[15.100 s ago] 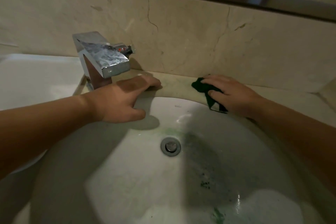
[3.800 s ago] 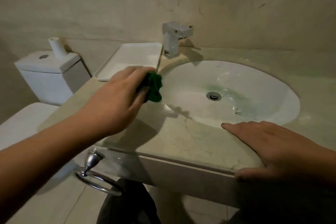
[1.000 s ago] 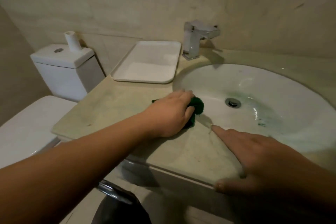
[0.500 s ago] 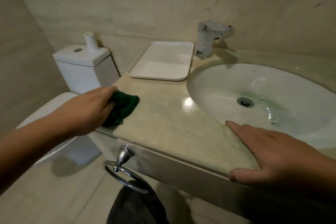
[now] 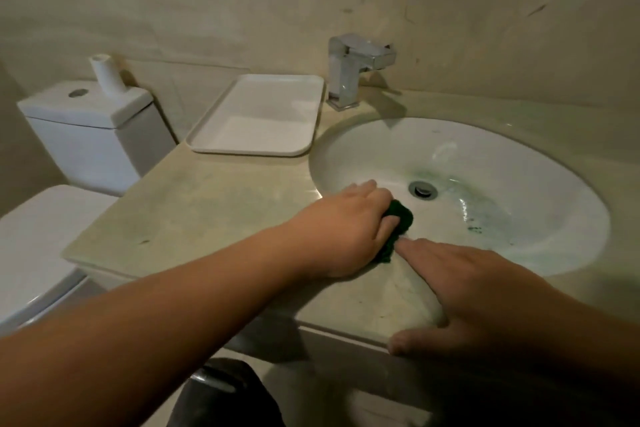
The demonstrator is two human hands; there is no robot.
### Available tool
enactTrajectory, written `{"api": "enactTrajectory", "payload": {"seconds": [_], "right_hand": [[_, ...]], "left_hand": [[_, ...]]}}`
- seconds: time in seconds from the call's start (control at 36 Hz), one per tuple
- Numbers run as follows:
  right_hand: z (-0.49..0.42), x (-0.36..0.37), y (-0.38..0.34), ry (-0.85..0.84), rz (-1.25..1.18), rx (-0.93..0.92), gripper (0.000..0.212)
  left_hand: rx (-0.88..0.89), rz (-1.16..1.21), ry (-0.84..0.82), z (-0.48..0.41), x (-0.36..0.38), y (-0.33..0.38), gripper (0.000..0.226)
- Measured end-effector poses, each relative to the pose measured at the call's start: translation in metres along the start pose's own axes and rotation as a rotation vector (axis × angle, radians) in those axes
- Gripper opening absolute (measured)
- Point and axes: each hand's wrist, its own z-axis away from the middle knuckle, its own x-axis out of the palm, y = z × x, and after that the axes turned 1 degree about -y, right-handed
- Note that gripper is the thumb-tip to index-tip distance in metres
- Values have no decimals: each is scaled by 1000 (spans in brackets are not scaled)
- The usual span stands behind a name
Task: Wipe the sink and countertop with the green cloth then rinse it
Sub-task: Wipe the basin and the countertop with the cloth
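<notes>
Head view: the left hand (image 5: 346,229), fingers clenched round the green cloth (image 5: 401,218), wiped the worktop (image 5: 207,211) at the front-left rim of the sink (image 5: 381,156). The right hand (image 5: 485,298) lay flat before the sink, fingers released. Rinsing under the faucet (image 5: 356,66) likely came next.

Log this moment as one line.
stage: wipe | left hand: holds cloth at near-left rim of sink | right hand: flat on countertop edge | tap: no water seen | rinse: not done

Dim and yellowish throughout, with soft glare inside the sink (image 5: 363,156), heavy shadow along the bottom edge, wide-angle bending at borders, slight overall softness.
</notes>
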Motion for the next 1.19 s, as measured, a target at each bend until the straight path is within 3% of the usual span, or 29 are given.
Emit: {"api": "enactTrajectory", "payload": {"seconds": [0.08,0.17,0.44,0.5,0.58,0.69,0.78,0.86,0.94,1.19], "right_hand": [[1,-1,0,-22,-3,15,123],[1,-3,-1,-72,-34,55,124],[-3,-3,-6,-84,-83,50,106],[-4,-4,-7,-83,-73,44,101],[-4,-4,-9,-78,-66,44,99],[-4,-3,-7,-83,-49,53,105],[-6,-2,-5,-99,-44,71,114],[-8,-4,-7,-118,-23,76,115],[-9,-6,-9,-117,5,61,118],[-4,-5,-5,-116,-32,60,125]], "left_hand": [[6,64,167,3,-16,2,21],[-79,139,351,27,-48,-21,25],[-422,115,582,166,-94,-114,24],[-482,59,556,182,-94,-129,27],[-525,104,361,193,-80,-145,32],[-516,151,103,186,-49,-148,61],[-575,158,90,173,-44,-147,88],[-604,141,151,157,-39,-149,98],[-544,76,151,135,-31,-136,83],[-111,62,75,35,-10,-41,52]]}}
